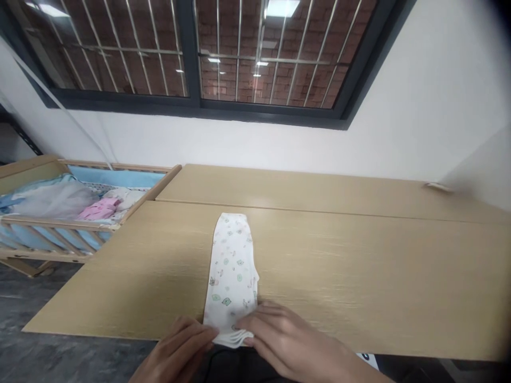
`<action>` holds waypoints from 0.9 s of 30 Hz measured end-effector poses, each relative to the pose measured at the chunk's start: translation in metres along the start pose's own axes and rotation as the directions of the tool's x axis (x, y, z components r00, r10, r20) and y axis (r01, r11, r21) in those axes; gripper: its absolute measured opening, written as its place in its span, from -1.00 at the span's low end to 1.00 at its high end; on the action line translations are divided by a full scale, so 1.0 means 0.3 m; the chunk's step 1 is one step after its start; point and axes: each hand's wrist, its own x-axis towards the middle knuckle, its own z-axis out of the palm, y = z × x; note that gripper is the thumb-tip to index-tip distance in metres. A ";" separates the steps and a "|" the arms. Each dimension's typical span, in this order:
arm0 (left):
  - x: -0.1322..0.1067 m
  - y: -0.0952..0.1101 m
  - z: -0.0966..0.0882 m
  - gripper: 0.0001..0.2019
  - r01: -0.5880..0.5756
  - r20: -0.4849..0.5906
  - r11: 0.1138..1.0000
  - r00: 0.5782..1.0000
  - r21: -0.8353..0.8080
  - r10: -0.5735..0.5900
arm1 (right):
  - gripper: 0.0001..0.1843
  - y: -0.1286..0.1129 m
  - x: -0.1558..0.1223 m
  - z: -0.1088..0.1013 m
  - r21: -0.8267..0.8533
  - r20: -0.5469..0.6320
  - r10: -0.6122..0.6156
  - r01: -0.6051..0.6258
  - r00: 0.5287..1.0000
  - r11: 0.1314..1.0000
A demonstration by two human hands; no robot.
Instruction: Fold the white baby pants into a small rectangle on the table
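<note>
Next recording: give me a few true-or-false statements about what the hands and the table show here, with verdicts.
1. The garment lies folded on the table. True.
2. The left hand and right hand are at its far end. False: they touch its near end, by the table's front edge.
3. The garment is plain blue. False: it is white with small prints.
4. A crib left of the table holds a pink cloth. True.

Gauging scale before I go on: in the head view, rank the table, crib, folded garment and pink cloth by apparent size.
1. table
2. crib, though it is cut off at the left edge and farther away, so unsure
3. folded garment
4. pink cloth in the crib, farther off
</note>
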 end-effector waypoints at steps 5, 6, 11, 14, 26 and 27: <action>0.120 -0.073 -0.105 -0.64 0.005 -0.074 0.997 0.997 0.071 0.001 | -0.71 0.038 0.075 -0.129 0.229 -0.081 0.203 -0.180 0.976 0.957; 0.162 -0.094 -0.123 -0.67 0.009 -0.113 0.997 0.994 0.083 0.001 | -0.72 0.057 0.102 -0.150 0.264 -0.106 0.207 -0.173 0.973 0.949; 0.416 -0.212 -0.168 -0.80 0.095 -0.202 0.982 0.977 0.161 -0.061 | -0.73 0.216 0.264 -0.224 0.304 -0.285 0.195 -0.105 0.938 0.947; 0.550 -0.296 -0.152 -0.74 0.222 -0.187 0.968 0.962 0.116 -0.199 | -0.74 0.357 0.365 -0.228 0.294 -0.353 0.215 -0.111 0.911 0.949; 0.729 -0.556 0.050 -0.68 0.427 -0.011 0.861 0.898 0.276 -0.441 | -0.88 0.710 0.575 -0.066 0.397 -0.379 0.538 -0.393 0.752 0.829; 0.731 -0.555 0.051 -0.68 0.426 -0.010 0.857 0.897 0.291 -0.442 | -0.88 0.716 0.577 -0.059 0.387 -0.378 0.537 -0.399 0.754 0.832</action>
